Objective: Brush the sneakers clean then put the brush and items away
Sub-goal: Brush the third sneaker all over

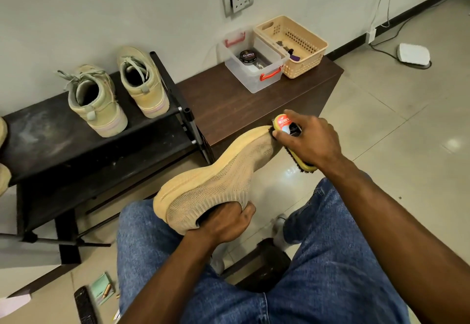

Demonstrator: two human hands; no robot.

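- Step in hand: brushing the toe of the knit sneaker, held out over the lap, toe pointing far-right.
- Left hand is tucked into the sneaker's opening, fingers curled over the collar and gripping it. Good brace; I'd keep the wrist stiff so the shoe doesn't rock under the strokes.
- Right hand is wrapped over the back of the yellow brush, fingers curled down its far side, thumb on the near side.
- Bristles meet the toe tip just left of the fingertips (the bristle-to-fabric contact is mostly hidden by the hand).
- Advice: short strokes along the knit, light pressure, then rotate the shoe to reach the sole edge.
- Other pair of sneakers sits on the black rack, far left, not yet brushed by my guess.
- Storage: clear box with polish tin and beige basket on the brown bench, far of the hands.
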